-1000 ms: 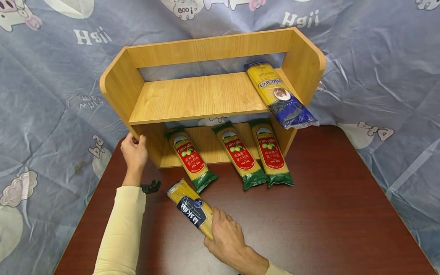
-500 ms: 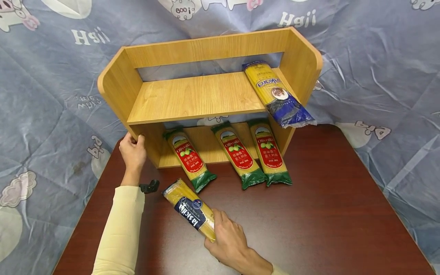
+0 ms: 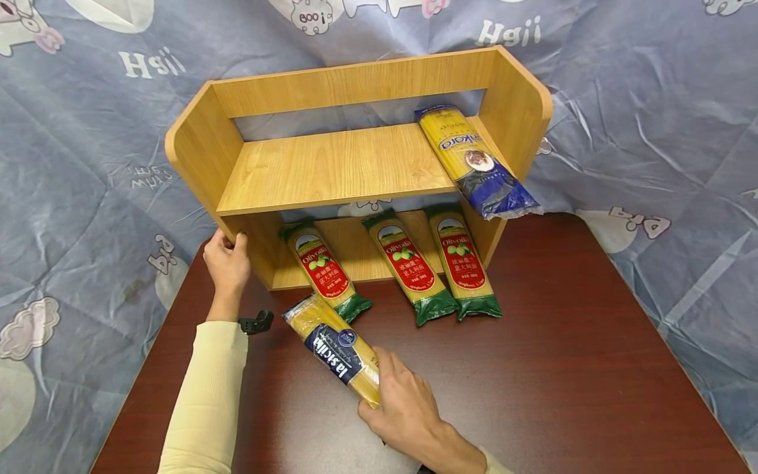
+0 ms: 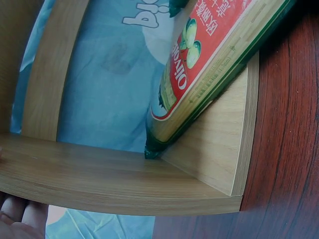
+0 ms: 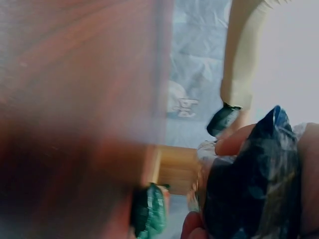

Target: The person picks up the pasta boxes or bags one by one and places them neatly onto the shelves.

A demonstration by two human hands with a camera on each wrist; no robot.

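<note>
In the head view my left hand [image 3: 227, 263] grips the front edge of the left side panel of a wooden shelf [image 3: 331, 168]. The left wrist view shows that panel close up, with some fingers [image 4: 22, 214] at its outer side. My right hand [image 3: 405, 401] holds a "la sicilia" spaghetti pack [image 3: 334, 349] by its near end, the far end angled up to the left. In the head view this pack overlaps the green end of the leftmost Olivoilà spaghetti pack [image 3: 326, 266]. The right wrist view shows the held pack's dark end [image 5: 251, 184] between thumb and fingers.
Two more Olivoilà packs [image 3: 411, 263] [image 3: 464, 260] lean in the lower compartment, their green ends sticking out over the dark red table [image 3: 551, 368]. A blue and yellow pasta pack [image 3: 474, 161] lies at the right of the upper shelf, overhanging its edge. A patterned cloth [image 3: 639, 118] hangs behind.
My right hand has moved slightly right and up with the la sicilia pack, whose far end now overlaps the leftmost Olivoilà pack. My left hand keeps its grip on the shelf panel.
</note>
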